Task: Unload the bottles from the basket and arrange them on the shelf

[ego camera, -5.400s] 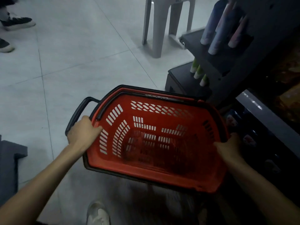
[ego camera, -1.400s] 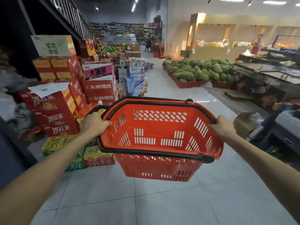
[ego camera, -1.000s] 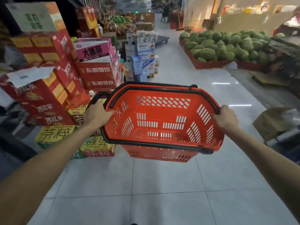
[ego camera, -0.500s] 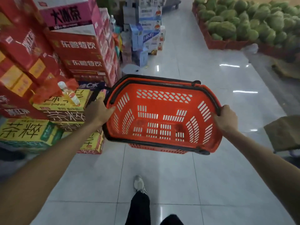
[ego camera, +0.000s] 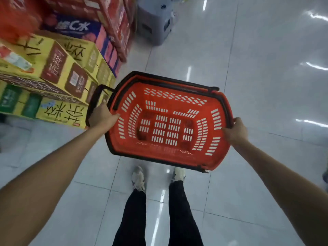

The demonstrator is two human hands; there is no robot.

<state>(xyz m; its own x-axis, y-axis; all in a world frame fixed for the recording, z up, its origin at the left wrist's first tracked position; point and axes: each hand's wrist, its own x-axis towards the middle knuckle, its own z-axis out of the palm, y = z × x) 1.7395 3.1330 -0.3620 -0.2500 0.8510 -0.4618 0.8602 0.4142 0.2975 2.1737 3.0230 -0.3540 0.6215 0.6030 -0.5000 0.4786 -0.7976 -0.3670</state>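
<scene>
**Figure. Head view, looking steeply down.** Nearest the camera stood the person's two pale shoes [ego camera: 138, 178] on the tiled floor [ego camera: 266, 77], with dark trouser legs below them in frame.

Both bare forearms reached forward to the red basket [ego camera: 174, 98]. It hung in the air above the floor, just beyond the toes, tilted so that its slotted bottom faced the camera.

- **Left hand** [ego camera: 103, 116]: gripped the basket's left short edge, fingers curled over the rim beside the black pull handle [ego camera: 96, 98].
- **Right hand** [ego camera: 235, 130]: gripped the right short edge in the same way.

Nothing lay inside the basket. No bottles showed on the slotted bottom and no shelf was in view, so the unloading appeared to be finished.

Judged from this, the basket would handle as a light, stiff, open-walled plastic shell, not fragile. Its moulded rim would offer a firm, non-slip hold. A grip at the two short edges, as here, would hold it steady. The folded black carrying handles along the long edges would serve for one hand.

Beyond the basket's left edge stood stacked yellow cartons [ego camera: 58, 64], then a purple carton [ego camera: 76, 27] and red cartons [ego camera: 117, 16]. Farthest, at the top of the frame, was a grey plastic object [ego camera: 154, 23], its kind not clear.
</scene>
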